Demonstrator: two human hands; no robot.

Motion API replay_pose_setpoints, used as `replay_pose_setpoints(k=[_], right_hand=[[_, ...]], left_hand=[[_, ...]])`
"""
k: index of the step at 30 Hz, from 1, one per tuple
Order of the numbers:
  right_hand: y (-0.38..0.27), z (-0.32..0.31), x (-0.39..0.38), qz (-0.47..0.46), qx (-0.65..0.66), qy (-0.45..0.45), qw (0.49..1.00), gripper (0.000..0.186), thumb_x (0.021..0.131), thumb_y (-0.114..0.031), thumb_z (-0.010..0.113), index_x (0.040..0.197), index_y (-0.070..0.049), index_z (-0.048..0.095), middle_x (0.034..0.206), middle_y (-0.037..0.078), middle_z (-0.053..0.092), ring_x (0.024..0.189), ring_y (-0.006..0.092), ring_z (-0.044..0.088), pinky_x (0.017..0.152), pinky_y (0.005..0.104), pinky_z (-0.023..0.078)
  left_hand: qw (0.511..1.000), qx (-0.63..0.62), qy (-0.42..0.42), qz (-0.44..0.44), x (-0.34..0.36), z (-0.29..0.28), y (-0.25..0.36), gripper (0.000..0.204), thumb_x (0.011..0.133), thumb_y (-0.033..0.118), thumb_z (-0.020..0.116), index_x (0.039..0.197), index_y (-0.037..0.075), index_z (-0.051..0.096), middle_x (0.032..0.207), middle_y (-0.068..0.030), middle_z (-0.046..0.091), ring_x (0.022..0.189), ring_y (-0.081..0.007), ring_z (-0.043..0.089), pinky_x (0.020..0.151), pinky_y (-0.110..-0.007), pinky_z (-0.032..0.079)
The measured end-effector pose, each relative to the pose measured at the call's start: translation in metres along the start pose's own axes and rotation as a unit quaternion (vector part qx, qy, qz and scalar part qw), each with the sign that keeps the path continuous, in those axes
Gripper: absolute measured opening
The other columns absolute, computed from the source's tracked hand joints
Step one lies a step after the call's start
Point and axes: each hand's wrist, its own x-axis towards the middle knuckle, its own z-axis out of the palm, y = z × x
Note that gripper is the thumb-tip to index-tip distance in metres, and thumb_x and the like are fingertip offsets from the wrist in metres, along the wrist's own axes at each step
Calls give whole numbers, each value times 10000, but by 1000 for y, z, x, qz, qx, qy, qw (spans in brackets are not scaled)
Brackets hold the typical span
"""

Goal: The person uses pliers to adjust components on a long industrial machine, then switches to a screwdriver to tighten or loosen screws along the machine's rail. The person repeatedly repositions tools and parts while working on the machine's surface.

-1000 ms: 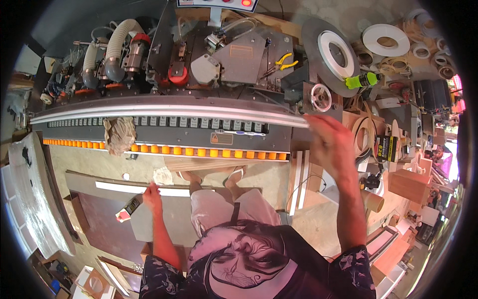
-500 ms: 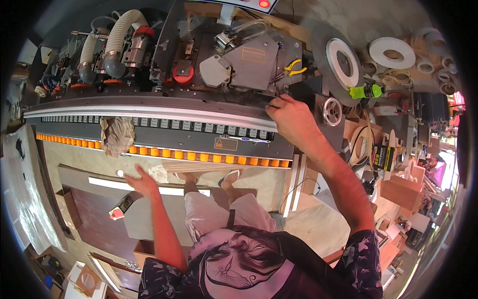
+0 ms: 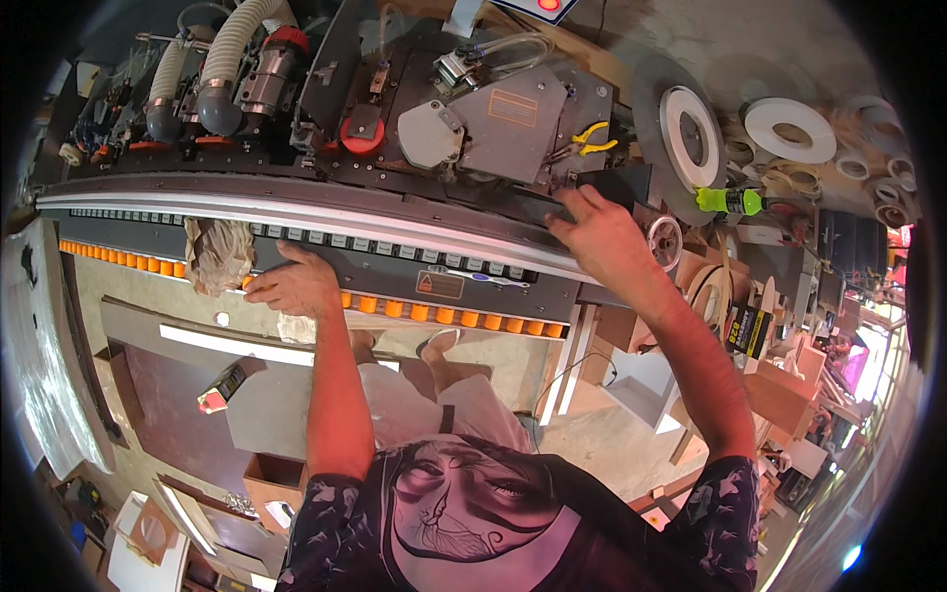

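My left hand (image 3: pixel 299 283) is at the orange rollers (image 3: pixel 393 309) along the front of a long dark edge banding machine (image 3: pixel 380 279). Its fingers are stretched out, pointing at a crumpled brown paper (image 3: pixel 219 257) that hangs over the track; whether they touch it I cannot tell. My right hand (image 3: pixel 604 237) is over the machine's right end, by the silver rail (image 3: pixel 473 237). Thumb and fingers stand apart there, and I see nothing between them. Just beyond lie pliers with yellow handles (image 3: pixel 594 140). A slim white and blue tool (image 3: pixel 493 279) rests on the front panel.
A handwheel (image 3: pixel 665 243) and a green bottle (image 3: pixel 730 201) are right of my right hand. White tape rolls (image 3: pixel 789 130) stand farther back. Large boards (image 3: pixel 178 395) and a small box (image 3: pixel 221 389) are below on the left. Wooden boxes (image 3: pixel 784 395) crowd the right.
My left hand has risen from over the floor to the roller edge beside the paper. My right hand's fingers have lifted and spread from the rail. The whole view has shifted slightly.
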Motion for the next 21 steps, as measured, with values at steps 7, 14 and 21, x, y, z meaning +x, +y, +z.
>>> replay_pose_setpoints(k=[7,14,21], right_hand=[[26,-2,18,85,121,-70,987,237,892,-121,696,1107,-134,794,996,170,745,1014,377,725,886,479,578],[27,-3,30,184,197,-107,957,185,902,-105,678,1062,-107,771,1001,162,763,956,394,722,845,492,553],[28,4,33,197,221,-121,947,188,896,-100,674,1061,-100,763,984,168,768,964,403,724,853,482,551]], left_hand=[[1000,16,-8,-19,-1,-5,5,1070,1053,658,441,1542,-258,181,1550,-500,312,1182,-523,632,904,-524,590],[999,24,-24,-17,-2,-7,8,1069,1055,648,446,1551,-254,154,1570,-498,271,1191,-517,621,877,-525,597],[999,26,-20,-15,-3,-12,9,1061,1055,645,447,1543,-255,171,1567,-496,274,1163,-497,626,858,-515,599]])
